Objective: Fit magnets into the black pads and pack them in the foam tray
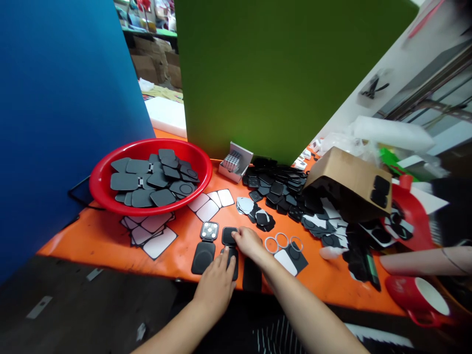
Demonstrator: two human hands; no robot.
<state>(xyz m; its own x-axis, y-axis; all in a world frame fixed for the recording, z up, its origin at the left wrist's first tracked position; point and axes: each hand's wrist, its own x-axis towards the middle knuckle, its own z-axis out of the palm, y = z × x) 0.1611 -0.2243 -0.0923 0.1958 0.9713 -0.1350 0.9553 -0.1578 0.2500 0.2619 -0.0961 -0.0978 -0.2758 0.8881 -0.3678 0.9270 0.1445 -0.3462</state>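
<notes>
My left hand (216,280) lies with its fingers stretched out over the lower panel of a black hinged pad (235,270) near the table's front edge. At the pad's smaller upper panel, the curled fingers of my right hand (250,243) grip the right edge; the thumb is partly hidden. Just left lies a second hinged pad (203,256), unfolded, its square upper part showing pale round spots. A dark flat piece (252,276) is under my right wrist. Beside it are grey rings (272,245), a white card (285,262) and a dark square sheet (299,258).
A red basin (99,189) full of dark hinged pads stands left, above white black-edged cards (161,243). Behind are a small white box (243,156) and heaped black parts (276,189). A cardboard box (342,172) and red mug (413,295) stand right. Blue and green partitions rise behind.
</notes>
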